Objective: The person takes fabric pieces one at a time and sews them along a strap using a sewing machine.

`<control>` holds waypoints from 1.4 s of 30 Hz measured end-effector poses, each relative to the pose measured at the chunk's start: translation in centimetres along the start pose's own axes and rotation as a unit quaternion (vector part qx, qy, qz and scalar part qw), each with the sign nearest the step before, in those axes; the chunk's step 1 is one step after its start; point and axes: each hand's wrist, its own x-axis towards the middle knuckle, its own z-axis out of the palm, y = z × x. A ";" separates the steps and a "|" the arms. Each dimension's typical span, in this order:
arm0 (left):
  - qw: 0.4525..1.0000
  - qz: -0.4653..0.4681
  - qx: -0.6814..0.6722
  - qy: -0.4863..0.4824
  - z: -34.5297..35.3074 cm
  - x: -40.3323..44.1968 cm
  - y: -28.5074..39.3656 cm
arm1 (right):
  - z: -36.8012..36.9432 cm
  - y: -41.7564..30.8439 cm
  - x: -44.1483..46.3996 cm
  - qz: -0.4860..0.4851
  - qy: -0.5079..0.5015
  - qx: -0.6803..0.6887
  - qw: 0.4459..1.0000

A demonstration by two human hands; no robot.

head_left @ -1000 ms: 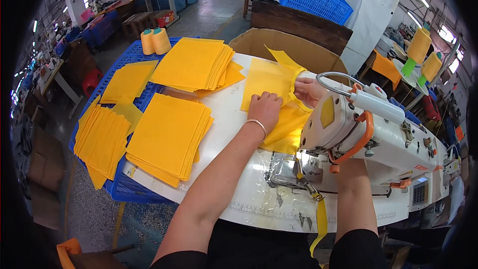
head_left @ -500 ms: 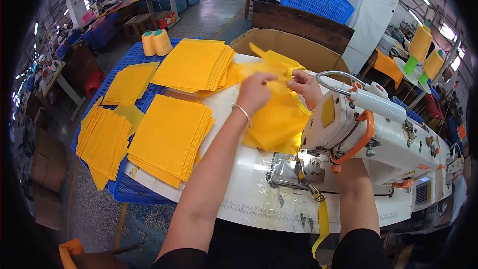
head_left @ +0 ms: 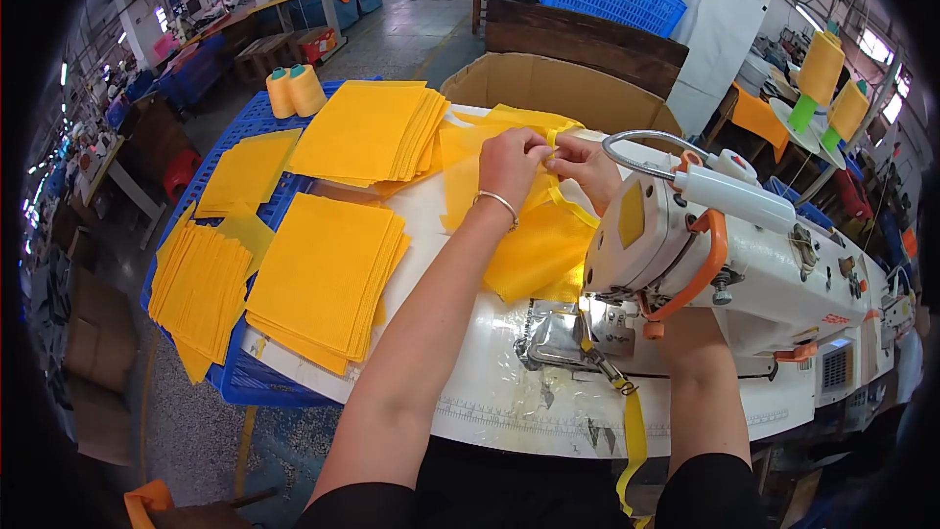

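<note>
My left hand, with a bracelet at the wrist, pinches the bound edge of a yellow fabric piece. Close beside it, my right hand reaches behind the sewing machine head and grips the same edge, fingertips nearly meeting the left ones. The fabric spreads beyond the needle area and its near end lies by the presser foot, partly hidden by the machine. A yellow binding tape runs up through a metal tape guide toward the needle.
Stacks of yellow fabric squares lie to the left, some on a blue plastic crate. Two thread cones stand behind them. A large cardboard box adjoins the table's far side. More thread cones stand at right.
My left hand has come down and right to the fabric edge beside my right hand, where the two now pinch together. The fabric's raised far corner has dropped, and the view has shifted slightly.
</note>
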 end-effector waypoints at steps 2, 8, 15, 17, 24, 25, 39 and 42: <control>1.000 0.008 0.016 0.004 0.5 0.1 -0.3 | -0.1 0.3 0.1 -0.009 -0.003 -0.010 1.000; 0.998 0.015 0.055 0.006 1.2 0.7 -0.6 | 0.5 -1.6 -0.7 0.017 -0.007 -0.018 1.000; 0.956 -0.159 -0.248 -0.010 0.4 1.1 -2.1 | -0.8 -0.4 0.0 0.035 -0.026 -0.046 0.998; 0.955 -0.158 -0.250 -0.009 0.2 1.0 -1.8 | -0.4 -0.7 -0.3 0.044 -0.019 -0.040 0.998; 0.888 -0.203 -0.413 -0.009 -0.2 1.7 -1.4 | -0.3 -0.9 -0.8 0.061 0.002 -0.065 0.996; 0.860 -0.220 -0.460 -0.009 -0.3 2.0 -1.4 | -0.3 -0.8 -0.8 0.058 0.001 -0.078 0.995; 0.974 0.185 0.126 -0.039 -10.5 7.9 5.7 | -12.8 1.0 -9.3 -0.118 0.111 -0.339 0.927; 0.944 0.258 0.190 -0.081 -19.8 2.2 7.5 | -7.0 -2.1 -10.6 -0.174 -0.138 0.452 0.864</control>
